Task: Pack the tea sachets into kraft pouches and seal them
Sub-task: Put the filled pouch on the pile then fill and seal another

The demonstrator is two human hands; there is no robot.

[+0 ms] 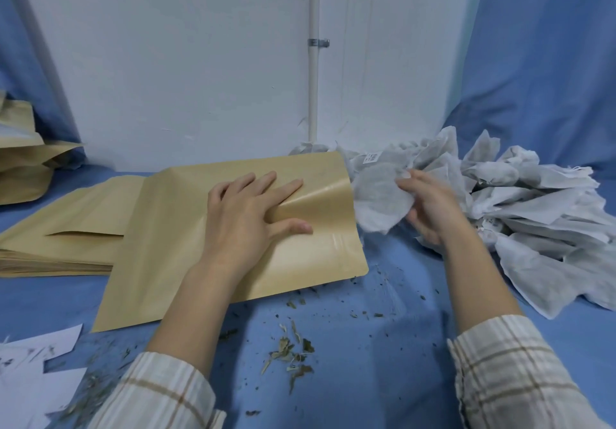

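A flat kraft pouch (186, 248) lies on the blue cloth with its mouth pointing right. My left hand (248, 215) rests on it, thumb tucked under the top layer at the mouth and fingers spread above, lifting that layer slightly. My right hand (430, 205) grips a white tea sachet (380, 202) right beside the pouch mouth. A big heap of white tea sachets (533, 215) sits behind and to the right of that hand.
A stack of flat kraft pouches (66, 238) lies at the left, with more pouches (23, 162) at the far left edge. Loose tea leaves (293, 352) are scattered in front. White paper pieces (30, 372) lie at bottom left. A white wall with a pipe (314, 62) stands behind.
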